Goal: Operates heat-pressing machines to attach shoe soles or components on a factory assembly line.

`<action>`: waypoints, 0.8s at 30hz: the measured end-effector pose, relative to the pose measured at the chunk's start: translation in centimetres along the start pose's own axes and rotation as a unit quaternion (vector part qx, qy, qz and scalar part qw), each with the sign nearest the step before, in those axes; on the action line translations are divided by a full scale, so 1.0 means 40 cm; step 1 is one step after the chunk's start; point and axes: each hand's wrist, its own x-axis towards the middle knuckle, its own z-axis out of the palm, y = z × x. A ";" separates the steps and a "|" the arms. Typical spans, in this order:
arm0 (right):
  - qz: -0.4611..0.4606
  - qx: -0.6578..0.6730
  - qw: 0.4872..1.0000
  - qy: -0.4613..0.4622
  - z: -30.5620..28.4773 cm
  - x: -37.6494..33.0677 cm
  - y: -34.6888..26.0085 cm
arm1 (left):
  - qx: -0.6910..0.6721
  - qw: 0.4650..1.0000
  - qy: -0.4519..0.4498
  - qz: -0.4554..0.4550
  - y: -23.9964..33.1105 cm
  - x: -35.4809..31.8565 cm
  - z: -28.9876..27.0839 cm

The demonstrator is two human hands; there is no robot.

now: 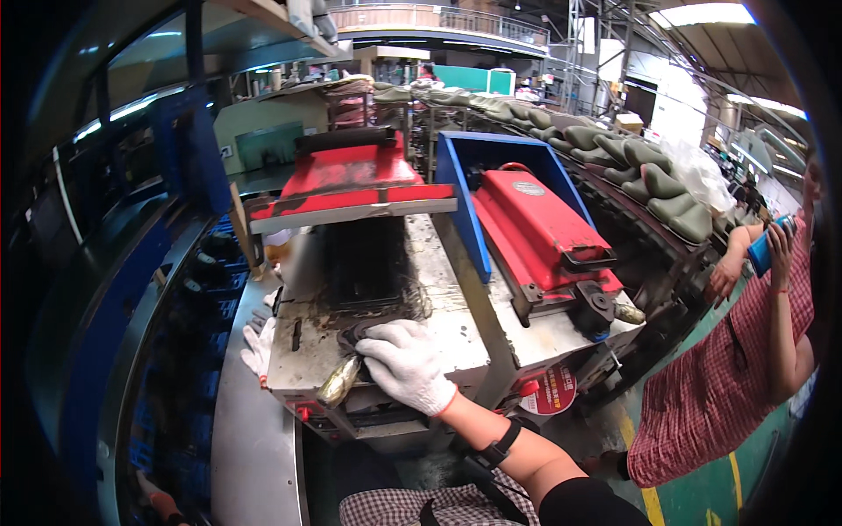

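My right hand (pixel 405 366), in a white knit glove with a red cuff, reaches over the front of the left machine. Its fingers curl onto a dark metal piece (pixel 353 335) on the machine's top plate. Beside them a handle wrapped in shiny gold-coloured tape (pixel 339 382) juts toward me. Behind, the machine's red lid (pixel 355 167) stands raised over a black block (pixel 364 263). What seems to be my left hand (pixel 147 487) shows small and dark at the lower left, beside the blue-lined conveyor; its fingers cannot be made out.
A loose white glove (pixel 258 351) lies at the machine's left edge. To the right is a second machine with a lowered red cover (pixel 544 223) and blue guard (pixel 465 193). Olive-green boot-like pieces (pixel 649 175) line a rack. A person in a checked apron (pixel 702 394) stands right, holding something blue (pixel 765 250).
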 end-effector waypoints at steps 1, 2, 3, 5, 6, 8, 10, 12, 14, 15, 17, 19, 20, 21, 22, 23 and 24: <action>0.003 -0.004 1.000 -0.003 0.000 0.000 -0.003 | 0.058 0.993 0.045 -0.097 0.009 -0.008 -0.012; 0.007 -0.004 1.000 -0.006 -0.001 0.001 -0.005 | -0.018 0.992 0.007 -0.124 0.022 -0.029 -0.035; 0.013 -0.004 1.000 -0.012 -0.004 0.002 -0.006 | -0.134 0.971 -0.050 -0.190 0.047 -0.055 -0.063; 0.014 0.009 1.000 -0.013 -0.012 0.010 -0.004 | -0.311 0.879 -0.170 -0.318 0.111 -0.140 -0.118; 0.009 0.028 0.999 -0.022 -0.014 0.016 -0.003 | -0.339 0.871 -0.143 -0.326 0.148 -0.198 -0.144; 0.025 0.056 0.998 -0.026 -0.018 0.030 0.000 | -0.380 0.840 -0.142 -0.360 0.230 -0.330 -0.186; 0.014 0.131 0.991 0.002 -0.014 0.047 -0.013 | -0.417 0.800 -0.189 -0.388 0.312 -0.469 -0.188; 0.008 0.189 0.982 -0.015 -0.009 0.053 -0.057 | -0.373 0.795 -0.273 -0.394 0.395 -0.596 -0.155; -0.008 0.284 0.956 -0.077 0.005 0.059 -0.116 | -0.394 0.752 -0.460 -0.262 0.485 -0.720 -0.102; -0.008 0.326 0.935 -0.143 0.007 0.061 -0.144 | -0.435 0.731 -0.456 -0.262 0.527 -0.781 -0.061; 0.065 0.429 0.857 -0.277 0.010 0.070 -0.189 | -0.493 0.647 -0.492 -0.311 0.623 -0.877 0.011; 0.147 0.460 0.798 -0.360 0.020 0.095 -0.221 | -0.487 0.608 -0.554 -0.294 0.708 -0.957 0.075; 0.147 0.464 0.796 -0.362 0.022 0.110 -0.233 | -0.495 0.607 -0.550 -0.290 0.743 -0.994 0.107; 0.153 0.442 0.802 -0.370 0.021 0.126 -0.240 | -0.512 0.587 -0.557 -0.289 0.773 -1.025 0.139; 0.157 0.407 0.815 -0.382 0.015 0.141 -0.245 | -0.499 0.585 -0.568 -0.294 0.797 -1.055 0.159; 0.161 0.419 0.810 -0.378 0.006 0.154 -0.245 | -0.492 0.552 -0.599 -0.308 0.818 -1.079 0.180; 0.216 0.480 0.778 -0.344 -0.011 0.166 -0.239 | -0.488 0.543 -0.597 -0.332 0.839 -1.092 0.201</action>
